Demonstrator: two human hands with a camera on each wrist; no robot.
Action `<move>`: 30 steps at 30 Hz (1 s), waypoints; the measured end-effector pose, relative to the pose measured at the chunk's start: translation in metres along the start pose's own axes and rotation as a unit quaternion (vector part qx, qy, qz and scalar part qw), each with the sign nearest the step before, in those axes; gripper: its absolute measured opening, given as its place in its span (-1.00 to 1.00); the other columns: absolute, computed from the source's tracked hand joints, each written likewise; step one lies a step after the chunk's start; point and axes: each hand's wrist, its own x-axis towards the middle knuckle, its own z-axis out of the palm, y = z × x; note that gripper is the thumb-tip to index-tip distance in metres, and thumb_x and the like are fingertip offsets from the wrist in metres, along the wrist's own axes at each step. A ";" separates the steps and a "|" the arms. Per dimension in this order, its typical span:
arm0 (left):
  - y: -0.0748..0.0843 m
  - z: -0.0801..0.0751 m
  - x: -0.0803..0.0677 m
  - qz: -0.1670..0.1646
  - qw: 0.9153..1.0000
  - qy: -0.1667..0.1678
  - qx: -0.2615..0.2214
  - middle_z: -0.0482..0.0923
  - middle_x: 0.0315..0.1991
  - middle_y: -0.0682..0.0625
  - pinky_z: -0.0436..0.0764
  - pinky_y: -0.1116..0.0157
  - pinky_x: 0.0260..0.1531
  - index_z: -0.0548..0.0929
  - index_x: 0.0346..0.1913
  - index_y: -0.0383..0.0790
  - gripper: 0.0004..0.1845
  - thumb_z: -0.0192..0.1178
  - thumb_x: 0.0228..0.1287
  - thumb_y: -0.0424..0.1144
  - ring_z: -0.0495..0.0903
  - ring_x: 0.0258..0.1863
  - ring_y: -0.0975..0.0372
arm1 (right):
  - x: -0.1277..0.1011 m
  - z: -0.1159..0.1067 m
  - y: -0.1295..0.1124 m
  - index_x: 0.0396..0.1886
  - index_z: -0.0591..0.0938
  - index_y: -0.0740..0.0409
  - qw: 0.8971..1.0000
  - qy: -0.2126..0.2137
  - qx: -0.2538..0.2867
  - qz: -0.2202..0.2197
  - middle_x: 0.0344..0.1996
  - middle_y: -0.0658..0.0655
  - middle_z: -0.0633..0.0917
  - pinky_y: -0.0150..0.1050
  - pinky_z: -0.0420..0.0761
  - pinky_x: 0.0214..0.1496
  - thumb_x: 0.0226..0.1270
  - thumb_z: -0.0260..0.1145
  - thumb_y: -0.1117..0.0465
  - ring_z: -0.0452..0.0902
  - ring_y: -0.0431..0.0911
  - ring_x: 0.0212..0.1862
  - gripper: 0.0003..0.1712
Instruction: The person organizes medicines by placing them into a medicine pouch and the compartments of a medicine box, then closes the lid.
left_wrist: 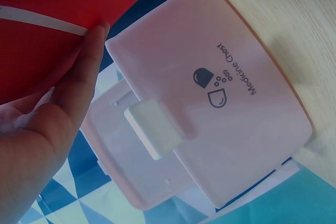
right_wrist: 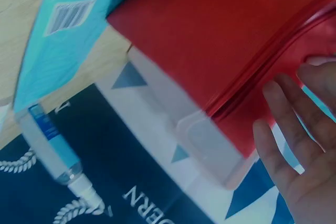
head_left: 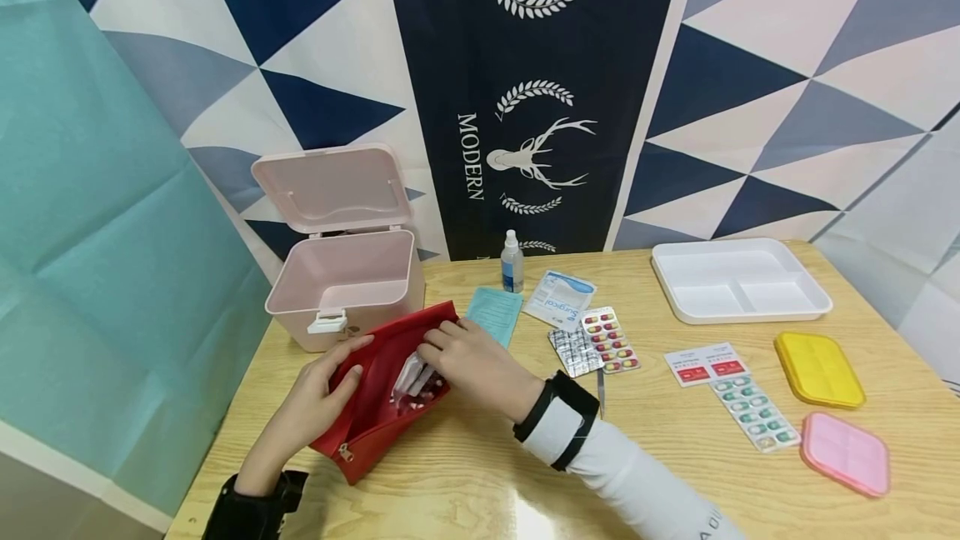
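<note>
Both hands (head_left: 401, 377) hold the red pouch (head_left: 375, 415) open between them.

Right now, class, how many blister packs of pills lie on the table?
3: a silver pack and a red-and-yellow capsule pack side by side mid-table, and a green-capsule pack left of the pink lid. Others may be hidden inside the red pouch.
</note>
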 end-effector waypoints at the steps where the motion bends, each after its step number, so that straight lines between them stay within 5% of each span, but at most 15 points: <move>1: 0.000 0.000 0.000 -0.001 1.000 0.001 0.000 0.47 0.09 -0.18 0.63 0.24 -0.21 0.42 0.19 -0.21 -0.56 0.02 0.24 -0.49 0.54 -0.06 0.05 | -0.002 0.000 0.002 -0.10 0.59 -0.04 1.000 0.003 0.002 0.006 -0.13 -0.07 0.64 -0.30 0.49 -0.04 0.19 0.28 0.23 0.49 -0.16 -0.03 -0.74; 11: 0.000 -0.001 0.001 0.009 1.000 0.004 0.016 0.47 0.10 -0.17 0.61 0.27 -0.19 0.42 0.19 -0.23 -0.56 0.03 0.23 -0.50 0.53 -0.04 0.08 | -0.025 0.009 0.027 -0.17 0.61 0.01 0.996 0.023 0.002 0.087 -0.25 -0.03 0.68 -0.29 0.52 -0.17 0.11 0.27 0.26 0.56 -0.14 -0.19 -0.75; 24: 0.001 -0.001 0.000 -0.003 1.000 -0.003 0.002 0.46 0.11 -0.19 0.63 0.23 -0.21 0.40 0.20 -0.22 -0.55 0.02 0.24 -0.49 0.53 -0.04 0.04 | -0.050 0.061 0.060 -0.13 0.59 0.11 0.985 -0.074 0.006 0.155 -0.25 0.09 0.66 -0.19 0.53 -0.29 0.03 0.34 0.33 0.55 -0.03 -0.21 -0.66; 30: 0.001 -0.001 0.000 -0.008 1.000 -0.002 0.001 0.46 0.10 -0.17 0.63 0.23 -0.21 0.41 0.20 -0.19 -0.55 0.03 0.24 -0.49 0.53 -0.04 0.05 | -0.054 0.075 0.065 -0.18 0.59 0.11 0.986 -0.072 -0.008 0.152 -0.29 0.11 0.63 -0.19 0.52 -0.32 0.02 0.37 0.28 0.54 -0.02 -0.24 -0.70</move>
